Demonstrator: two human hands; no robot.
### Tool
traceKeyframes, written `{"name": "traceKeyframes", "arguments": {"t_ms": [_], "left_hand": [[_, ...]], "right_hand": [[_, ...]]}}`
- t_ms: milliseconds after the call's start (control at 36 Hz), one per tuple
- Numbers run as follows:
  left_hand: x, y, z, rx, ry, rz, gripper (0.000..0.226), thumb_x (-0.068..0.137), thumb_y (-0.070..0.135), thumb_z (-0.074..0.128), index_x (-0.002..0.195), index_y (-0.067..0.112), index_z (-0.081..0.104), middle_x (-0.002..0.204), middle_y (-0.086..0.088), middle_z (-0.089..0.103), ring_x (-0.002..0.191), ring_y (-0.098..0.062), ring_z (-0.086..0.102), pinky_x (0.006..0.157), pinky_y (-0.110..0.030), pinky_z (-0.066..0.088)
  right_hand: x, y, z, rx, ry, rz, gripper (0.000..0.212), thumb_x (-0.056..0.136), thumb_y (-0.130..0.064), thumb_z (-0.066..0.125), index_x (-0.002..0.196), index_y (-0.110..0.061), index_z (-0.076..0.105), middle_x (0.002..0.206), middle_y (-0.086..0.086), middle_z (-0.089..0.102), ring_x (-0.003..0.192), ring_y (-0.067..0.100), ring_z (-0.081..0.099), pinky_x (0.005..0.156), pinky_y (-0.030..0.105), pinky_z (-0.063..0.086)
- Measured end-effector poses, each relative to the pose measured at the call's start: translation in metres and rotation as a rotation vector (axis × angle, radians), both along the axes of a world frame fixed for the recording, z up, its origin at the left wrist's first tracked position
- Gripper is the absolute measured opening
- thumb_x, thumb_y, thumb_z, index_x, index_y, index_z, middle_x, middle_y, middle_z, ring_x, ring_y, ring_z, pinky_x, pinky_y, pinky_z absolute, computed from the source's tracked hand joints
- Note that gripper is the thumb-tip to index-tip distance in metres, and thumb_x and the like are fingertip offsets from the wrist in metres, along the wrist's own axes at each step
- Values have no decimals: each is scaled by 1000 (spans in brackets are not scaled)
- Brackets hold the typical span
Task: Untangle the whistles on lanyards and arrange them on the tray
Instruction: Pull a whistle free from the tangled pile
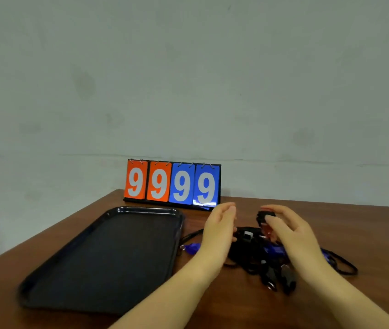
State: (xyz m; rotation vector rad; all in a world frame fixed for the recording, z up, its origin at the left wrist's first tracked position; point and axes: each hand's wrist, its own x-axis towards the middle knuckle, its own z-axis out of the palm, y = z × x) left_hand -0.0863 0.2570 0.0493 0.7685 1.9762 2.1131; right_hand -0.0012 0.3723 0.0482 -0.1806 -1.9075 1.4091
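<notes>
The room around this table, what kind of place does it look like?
Probably a plain indoor work or sports-equipment corner, though that is a guess. A flip scoreboard showing 9999 stands on a brown wooden table against a bare, stained wall, with a tangle of whistles on lanyards beside a black tray.

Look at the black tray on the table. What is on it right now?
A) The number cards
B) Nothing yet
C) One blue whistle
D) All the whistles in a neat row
B. The black tray holds nothing yet; the tangled whistles and lanyards lie on the table to its right, between the left hand and the right hand, and the blue whistle lies just off the tray's edge.
</notes>
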Motion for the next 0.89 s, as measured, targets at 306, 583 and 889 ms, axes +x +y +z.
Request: {"name": "traceKeyframes", "arguments": {"t_ms": [306, 583, 889], "left_hand": [[-64, -150, 33, -600, 345, 241, 28, 99, 35, 48, 120, 22, 58, 96, 15, 55, 82, 2, 51, 65, -11, 36], [-146, -286, -16, -858, 104, 437, 46, 93, 50, 46, 130, 25, 57, 139, -4, 52, 126, -25, 48, 107, -44, 40], [-159, -303, -47, -814, 193, 324, 31, 96, 27, 40, 99, 28, 71, 96, 6, 71, 86, -14, 64, 77, -37, 53]], "right_hand": [[-26, -88, 22, 51, -272, 210, 19, 88, -21, 66, 106, -28, 65, 87, 0, 73, 71, 11, 66, 64, 22, 54], [-129, -165, 5, 39, -407, 233, 26, 93, -20, 60, 119, -17, 60, 100, 1, 64, 90, 17, 64, 82, 31, 56], [-251, -202, -24, 137, -518, 190, 27, 89, -24, 66, 112, -11, 64, 95, 3, 68, 81, 14, 65, 71, 25, 54]]}}
